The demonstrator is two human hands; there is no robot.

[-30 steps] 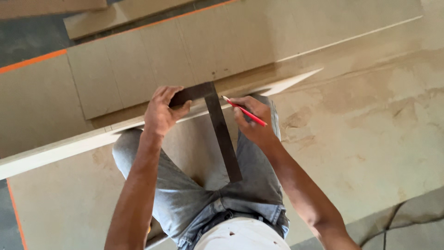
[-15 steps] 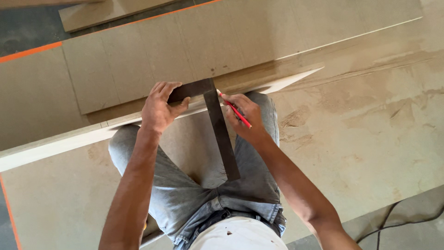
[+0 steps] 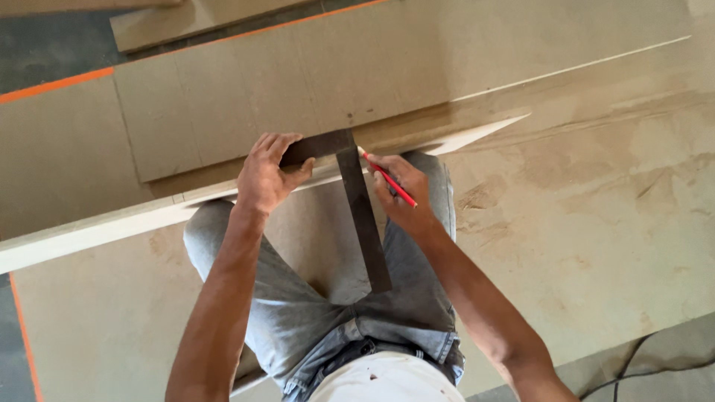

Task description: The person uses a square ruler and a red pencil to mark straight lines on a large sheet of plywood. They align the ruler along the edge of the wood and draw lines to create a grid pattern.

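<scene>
Left hand [image 3: 267,177] is closed over the stock of a dark try square [image 3: 359,201], its blade running toward 6 o'clock. Right hand [image 3: 402,195] grips a red pencil [image 3: 387,177], tip toward 10 o'clock, at the blade on the pale board edge [image 3: 112,227].

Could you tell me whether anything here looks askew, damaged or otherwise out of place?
Nothing stands out. The left hand presses the dark metal square against the pale board edge, and the right hand holds the red pencil with its tip beside the blade. The sheet below shows only dusty smears.
</scene>
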